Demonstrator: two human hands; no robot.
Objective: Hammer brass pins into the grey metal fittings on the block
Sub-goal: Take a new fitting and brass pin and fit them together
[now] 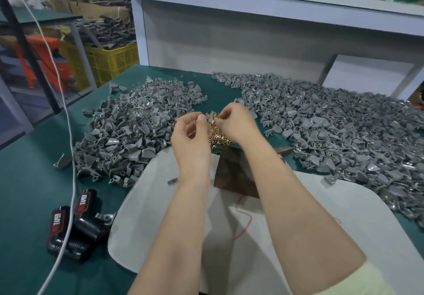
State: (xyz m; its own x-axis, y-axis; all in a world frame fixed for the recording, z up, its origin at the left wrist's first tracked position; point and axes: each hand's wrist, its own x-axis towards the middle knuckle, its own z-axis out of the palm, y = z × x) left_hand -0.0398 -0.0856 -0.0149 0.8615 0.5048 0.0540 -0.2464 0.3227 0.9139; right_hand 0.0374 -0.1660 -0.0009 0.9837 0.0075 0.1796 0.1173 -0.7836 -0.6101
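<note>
Both hands meet at the middle of the frame, right over a small heap of brass pins (217,135) lying on the green desk (29,168). The left hand (191,137) has its fingers curled inward, thumb pressed against a small grey fitting (209,118) that it holds up close to the right hand (238,125). The right hand's fingers are pinched together on the pins at the top of the heap; how many they hold I can't tell. Just below the pins, half hidden behind the right forearm, sits the dark brown block (229,177), resting on the upper edge of a white pad (156,203). A pile of grey fittings (135,131) spreads left of centre, and a much wider pile (339,129) fills the right side. At lower left lie two black grips (75,226) with a white cable (68,152) trailing over them, and a yellow crate (110,63) stands beyond the desk at upper left.
</note>
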